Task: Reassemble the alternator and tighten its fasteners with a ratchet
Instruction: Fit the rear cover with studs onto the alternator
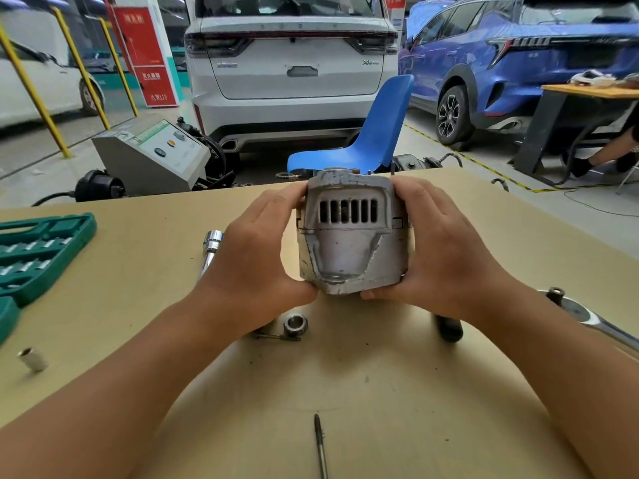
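Two hands clasp one alternator (352,236) above the table (380,392).
The left hand (256,257) and right hand (446,257) curl round its sides, with it between them; below lie one ratchet (587,319), one long bolt (321,444), one nut (295,323), one loose socket (33,358).

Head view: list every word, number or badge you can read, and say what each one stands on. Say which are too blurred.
"X6": badge on the white car's tailgate.
Red sign behind the yellow posts: white characters, too blurred to read.
Grey machine's sloped panel: labels too small to read.
Blue car's rear: lettering blurred.
Alternator, held by left hand and right hand: no readable text.
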Demonstrator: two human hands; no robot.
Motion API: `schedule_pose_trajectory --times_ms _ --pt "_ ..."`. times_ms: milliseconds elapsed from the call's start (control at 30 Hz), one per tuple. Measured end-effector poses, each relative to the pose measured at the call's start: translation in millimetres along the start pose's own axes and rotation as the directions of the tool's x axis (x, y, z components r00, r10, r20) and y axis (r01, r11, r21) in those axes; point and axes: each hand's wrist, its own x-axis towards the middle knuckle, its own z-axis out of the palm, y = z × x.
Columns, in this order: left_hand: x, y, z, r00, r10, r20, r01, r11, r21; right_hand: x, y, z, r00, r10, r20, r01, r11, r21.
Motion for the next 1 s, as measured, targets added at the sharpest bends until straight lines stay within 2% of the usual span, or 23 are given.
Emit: schedule_pose_trajectory --times_ms 167,333,467,600,733,1000 --pt "3 6 4 0.999 0.044 -0.015 -0.043 0.998 0.037 -2 13 -2 0.999 0.025 0.033 -0.029 0.989 0.142" --pt "7 0 3 0.997 0.037 0.070 -0.040 0.998 0.045 -3 23 -6 0.994 0.056 0.097 -0.078 0.970 0.229" --pt "10 1 6 0.996 0.048 0.074 -0.050 0.998 0.034 -7 22 -15 0.992 0.057 0.116 -0.081 0.973 0.215" --pt "10 3 7 0.995 0.091 0.037 -0.092 0.995 0.043 -8 8 -10 0.999 -0.035 -0.007 0.036 0.989 0.146" --pt "11 4 6 0.995 0.097 0.027 -0.098 0.994 0.054 -5 3 -6 0.996 -0.054 -0.078 0.060 0.994 0.088" --pt "13 3 1 0.990 0.067 0.122 -0.079 0.992 0.093 -4 9 -6 0.998 -0.046 -0.042 0.051 0.991 0.127"
